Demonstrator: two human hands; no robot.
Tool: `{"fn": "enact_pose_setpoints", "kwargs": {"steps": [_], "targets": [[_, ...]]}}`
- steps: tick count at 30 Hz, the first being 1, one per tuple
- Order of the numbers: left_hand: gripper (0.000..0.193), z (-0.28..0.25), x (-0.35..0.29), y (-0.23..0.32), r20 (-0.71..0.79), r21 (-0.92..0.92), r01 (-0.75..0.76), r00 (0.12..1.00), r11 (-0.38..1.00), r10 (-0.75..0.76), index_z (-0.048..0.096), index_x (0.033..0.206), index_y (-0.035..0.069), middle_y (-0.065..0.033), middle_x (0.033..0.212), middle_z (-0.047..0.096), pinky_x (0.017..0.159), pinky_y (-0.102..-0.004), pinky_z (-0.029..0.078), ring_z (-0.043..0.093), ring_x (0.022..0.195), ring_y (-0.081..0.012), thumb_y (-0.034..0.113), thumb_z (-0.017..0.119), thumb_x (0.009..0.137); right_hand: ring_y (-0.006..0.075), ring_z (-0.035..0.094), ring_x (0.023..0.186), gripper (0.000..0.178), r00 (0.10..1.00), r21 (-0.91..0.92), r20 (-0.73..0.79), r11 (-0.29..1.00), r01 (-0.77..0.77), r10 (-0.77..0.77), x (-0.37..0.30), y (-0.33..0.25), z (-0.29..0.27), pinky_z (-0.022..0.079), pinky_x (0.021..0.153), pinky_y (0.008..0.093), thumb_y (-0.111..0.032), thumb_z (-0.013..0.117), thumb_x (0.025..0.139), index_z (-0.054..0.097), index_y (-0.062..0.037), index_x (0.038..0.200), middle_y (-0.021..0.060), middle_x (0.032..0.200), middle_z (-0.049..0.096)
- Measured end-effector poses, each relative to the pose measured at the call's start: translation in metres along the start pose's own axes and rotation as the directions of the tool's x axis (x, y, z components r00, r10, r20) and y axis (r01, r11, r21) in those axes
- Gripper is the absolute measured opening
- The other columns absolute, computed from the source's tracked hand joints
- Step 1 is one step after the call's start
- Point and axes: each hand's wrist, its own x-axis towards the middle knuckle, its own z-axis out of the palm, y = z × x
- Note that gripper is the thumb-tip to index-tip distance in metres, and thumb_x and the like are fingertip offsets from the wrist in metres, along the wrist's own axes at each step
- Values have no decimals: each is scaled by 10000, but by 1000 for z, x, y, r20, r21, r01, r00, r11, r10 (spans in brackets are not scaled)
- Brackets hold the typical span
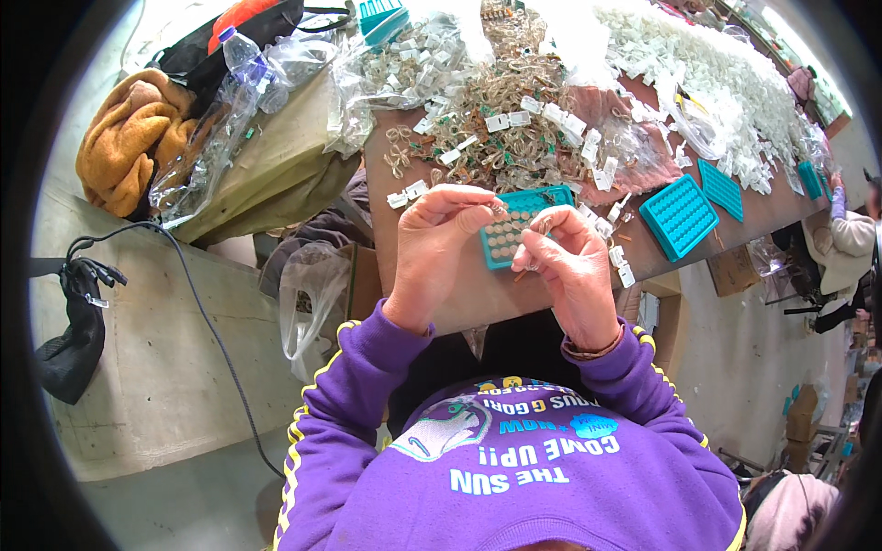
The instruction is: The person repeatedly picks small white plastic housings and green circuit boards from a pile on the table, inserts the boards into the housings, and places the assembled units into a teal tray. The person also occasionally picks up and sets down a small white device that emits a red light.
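Observation:
Both my hands are raised over a teal tray [562, 194] near the table's front edge. Round, pale, button-like pieces [503, 241] sit in rows in its cells. My left hand [434, 246] is closed in a pinch at the tray's left side, thumb against forefinger. A small, thin, shiny bit shows at its fingertips, too small to name. Over the tray's right side my right hand [577, 275] is also pinched, with something clear and wire-like at the fingertips that I cannot make out. My hands cover part of the tray.
Behind the tray rises a heap of coiled wired parts [505, 115], with white plastic cases [560, 117] among them. Two more teal trays, one [678, 218] nearer and another [722, 191], lie to the right. White pieces [726, 101] cover the far right. A bottle [246, 60] stands left.

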Motion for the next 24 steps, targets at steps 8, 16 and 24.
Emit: {"fn": "enact_pose_setpoints", "kwargs": {"steps": [8,16,24], "targets": [[180,12,-14,-8,-104,135,-66,991,989,80,646,954,-11,-79,921,668,813,-255,523,649,873,-132,-88,669,793,307,608,901,238,709,-836,332,155,527,-622,2,-13,0,491,800,379,6,721,703,626,-58,912,99,906,606],[175,22,-26,-9,-166,183,93,984,979,-62,649,983,-12,-58,931,671,797,-247,521,638,861,-108,-27,690,813,261,619,765,180,640,-771,474,66,634,-604,7,2,-6,509,681,343,-1,687,714,645,-45,883,79,828,620],[161,13,-26,6,-78,300,321,947,898,-313,684,980,-5,-41,941,687,781,-223,492,615,854,-72,106,691,864,253,627,759,187,672,-716,598,87,693,-436,5,-9,-18,520,684,340,18,645,708,649,-40,885,79,843,621]]}}
